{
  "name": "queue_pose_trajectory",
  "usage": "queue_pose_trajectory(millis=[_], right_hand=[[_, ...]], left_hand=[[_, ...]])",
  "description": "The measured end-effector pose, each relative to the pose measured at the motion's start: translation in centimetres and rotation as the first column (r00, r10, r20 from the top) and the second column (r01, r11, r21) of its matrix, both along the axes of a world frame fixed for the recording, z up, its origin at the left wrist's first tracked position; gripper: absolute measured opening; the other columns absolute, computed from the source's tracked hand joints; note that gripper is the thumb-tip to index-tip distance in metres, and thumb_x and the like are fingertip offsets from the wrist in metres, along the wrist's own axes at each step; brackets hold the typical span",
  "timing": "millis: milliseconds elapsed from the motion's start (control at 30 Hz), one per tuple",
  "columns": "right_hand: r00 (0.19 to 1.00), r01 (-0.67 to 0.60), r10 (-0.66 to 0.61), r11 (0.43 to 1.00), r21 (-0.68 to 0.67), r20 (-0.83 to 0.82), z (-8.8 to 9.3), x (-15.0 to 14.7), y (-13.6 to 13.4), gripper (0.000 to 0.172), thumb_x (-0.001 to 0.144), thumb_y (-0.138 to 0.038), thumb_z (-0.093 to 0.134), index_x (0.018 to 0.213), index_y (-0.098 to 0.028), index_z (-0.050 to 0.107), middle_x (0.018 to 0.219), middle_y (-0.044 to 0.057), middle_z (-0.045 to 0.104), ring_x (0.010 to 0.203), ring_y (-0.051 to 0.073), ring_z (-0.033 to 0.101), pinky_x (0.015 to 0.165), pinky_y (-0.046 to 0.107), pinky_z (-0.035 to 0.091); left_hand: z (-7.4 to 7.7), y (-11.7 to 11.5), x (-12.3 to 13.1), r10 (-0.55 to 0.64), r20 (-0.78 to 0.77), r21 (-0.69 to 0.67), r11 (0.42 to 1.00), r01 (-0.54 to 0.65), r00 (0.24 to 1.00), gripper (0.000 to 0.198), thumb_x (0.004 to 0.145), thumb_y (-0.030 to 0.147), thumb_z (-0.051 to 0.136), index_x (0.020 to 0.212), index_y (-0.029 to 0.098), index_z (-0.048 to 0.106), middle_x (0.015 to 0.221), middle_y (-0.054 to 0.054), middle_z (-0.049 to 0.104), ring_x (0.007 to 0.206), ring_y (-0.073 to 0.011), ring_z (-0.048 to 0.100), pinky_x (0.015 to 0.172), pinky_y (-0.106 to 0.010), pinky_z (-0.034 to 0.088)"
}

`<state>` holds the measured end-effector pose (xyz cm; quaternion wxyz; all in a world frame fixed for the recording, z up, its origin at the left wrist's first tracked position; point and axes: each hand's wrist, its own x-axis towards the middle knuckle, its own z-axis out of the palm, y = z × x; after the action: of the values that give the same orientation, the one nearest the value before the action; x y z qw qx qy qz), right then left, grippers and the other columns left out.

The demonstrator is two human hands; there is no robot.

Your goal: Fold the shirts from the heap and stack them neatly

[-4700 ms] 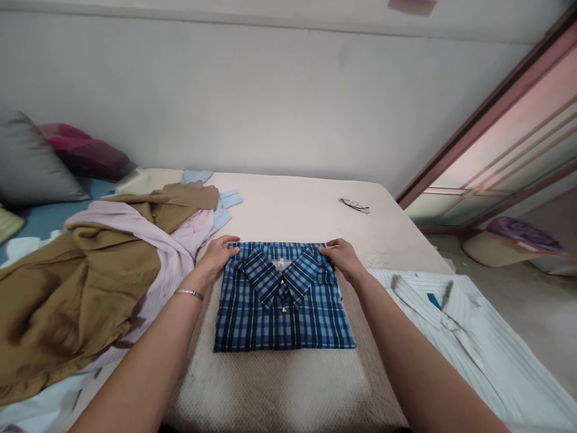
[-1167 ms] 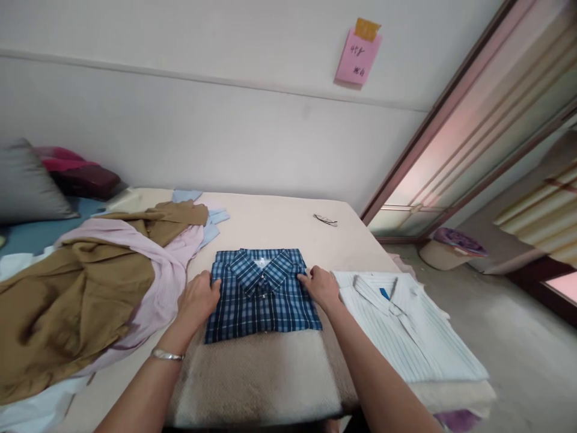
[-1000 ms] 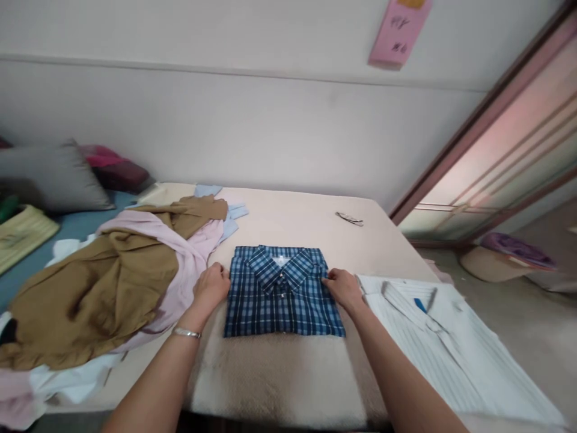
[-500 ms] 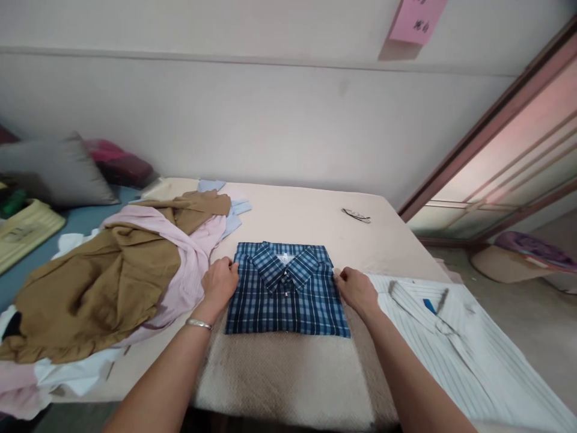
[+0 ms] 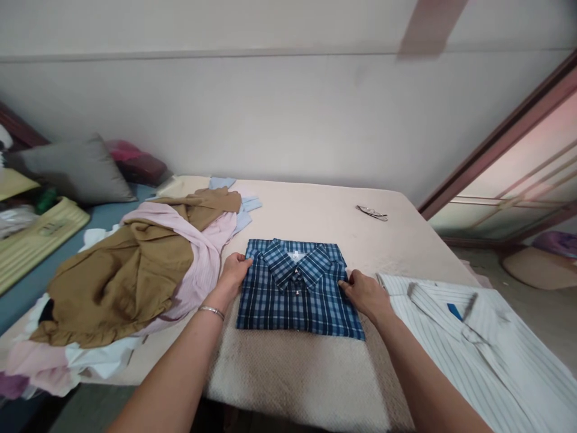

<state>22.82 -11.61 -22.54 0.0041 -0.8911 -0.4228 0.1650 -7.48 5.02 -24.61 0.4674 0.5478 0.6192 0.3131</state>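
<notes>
A blue plaid shirt (image 5: 300, 307), folded into a neat rectangle with its collar up top, lies on the cream cloth-covered table (image 5: 297, 373) in front of me. At its upper left edge is my left hand (image 5: 233, 275), fingers closed on the fabric, a silver bangle on the wrist. My right hand (image 5: 367, 293) pinches the opposite side edge, thumb and finger lapping onto the cloth. Close by on the right, a white striped shirt (image 5: 455, 355) is spread with its collar facing up.
To the left lies a loose heap with a brown garment (image 5: 121, 270) and a pink striped one (image 5: 205, 252). Glasses (image 5: 372, 213) rest toward the back of the table. Beyond the heap are a grey cushion (image 5: 74, 171) and a yellow box (image 5: 49, 231). A wall (image 5: 270, 120) rises behind.
The view has turned slightly left, so everything sits farther right. My right fingers now overlap the plaid shirt's edge more, a little lower down. The shirt stays folded.
</notes>
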Motion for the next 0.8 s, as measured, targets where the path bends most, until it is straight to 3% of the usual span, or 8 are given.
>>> queue_pose_trajectory(millis=[133, 267, 367, 433, 467, 700, 800], right_hand=[[1.0, -0.015, 0.015, 1.0, 0.016, 0.008, -0.3, 0.1, -0.1, 0.04, 0.097, -0.05, 0.042, 0.107, -0.017, 0.064, 0.106, 0.018, 0.07, 0.102, 0.034, 0.067, 0.079, 0.043, 0.047], [1.0, -0.017, 0.017, 0.999, 0.029, 0.022, -0.7, 0.4, -0.1, 0.041, 0.099, -0.049, 0.039, 0.105, -0.017, 0.064, 0.103, 0.018, 0.071, 0.099, 0.034, 0.068, 0.078, 0.044, 0.047], [0.998, 0.053, -0.054, 0.996, 0.066, 0.015, -0.5, 0.0, 0.1, 0.038, 0.095, -0.051, 0.048, 0.106, -0.018, 0.063, 0.102, 0.017, 0.071, 0.1, 0.035, 0.067, 0.078, 0.043, 0.048], [0.992, 0.122, -0.124, 0.986, 0.112, 0.016, -0.4, -0.4, 0.3, 0.04, 0.091, -0.051, 0.055, 0.111, -0.017, 0.062, 0.102, 0.018, 0.071, 0.1, 0.035, 0.067, 0.076, 0.041, 0.048], [0.989, 0.147, -0.15, 0.98, 0.135, 0.012, -0.4, -0.7, 0.4, 0.041, 0.089, -0.05, 0.057, 0.113, -0.016, 0.061, 0.101, 0.018, 0.071, 0.099, 0.034, 0.067, 0.075, 0.04, 0.048], [0.964, 0.201, -0.16, 0.961, 0.188, -0.214, -0.4, -0.9, 1.0, 0.016, 0.082, -0.036, 0.063, 0.084, -0.02, 0.064, 0.09, 0.008, 0.072, 0.087, 0.025, 0.068, 0.065, 0.03, 0.044], [0.968, 0.188, -0.141, 0.956, 0.227, -0.206, -0.1, -1.1, 1.1, 0.016, 0.087, -0.032, 0.055, 0.087, -0.02, 0.065, 0.095, 0.01, 0.073, 0.091, 0.023, 0.068, 0.069, 0.029, 0.045]], left_hand=[[-0.2, -0.2, 0.0, -0.039, -0.113, -0.015, 0.999, 0.037, 0.993, 0.027, 0.08, 0.032, 0.065, 0.066, 0.02, 0.046, 0.06, 0.003, 0.053, 0.058, -0.0139, 0.055, 0.056, -0.024, 0.04], [0.4, -0.7, -0.2, -0.012, -0.325, 0.068, 0.997, 0.037, 0.946, 0.021, 0.081, 0.028, 0.066, 0.07, 0.021, 0.05, 0.073, -0.004, 0.063, 0.085, -0.0236, 0.065, 0.072, -0.03, 0.045], [1.1, -1.2, -0.2, -0.003, -0.632, 0.164, 0.977, 0.138, 0.775, 0.017, 0.086, 0.034, 0.065, 0.093, 0.019, 0.058, 0.1, -0.014, 0.07, 0.103, -0.0303, 0.065, 0.082, -0.036, 0.046], [1.3, -1.5, -0.1, -0.027, -0.756, 0.142, 0.968, 0.205, 0.654, 0.027, 0.089, 0.039, 0.06, 0.105, 0.017, 0.058, 0.107, -0.019, 0.07, 0.104, -0.0326, 0.066, 0.082, -0.038, 0.047], [1.3, -1.5, 0.0, -0.048, -0.773, 0.11, 0.972, 0.209, 0.632, 0.03, 0.09, 0.042, 0.059, 0.107, 0.016, 0.058, 0.107, -0.02, 0.07, 0.104, -0.0333, 0.067, 0.081, -0.039, 0.047], [0.0, -0.2, 0.5, -0.138, -0.72, 0.01, 0.978, 0.209, 0.68, 0.025, 0.088, 0.043, 0.056, 0.087, 0.02, 0.066, 0.101, -0.016, 0.073, 0.097, -0.0325, 0.07, 0.075, -0.036, 0.048], [0.0, 0.1, 0.9, -0.138, -0.719, 0.05, 0.967, 0.249, 0.681, 0.029, 0.092, 0.039, 0.047, 0.09, 0.017, 0.066, 0.101, -0.02, 0.073, 0.099, -0.0339, 0.069, 0.078, -0.038, 0.049]])
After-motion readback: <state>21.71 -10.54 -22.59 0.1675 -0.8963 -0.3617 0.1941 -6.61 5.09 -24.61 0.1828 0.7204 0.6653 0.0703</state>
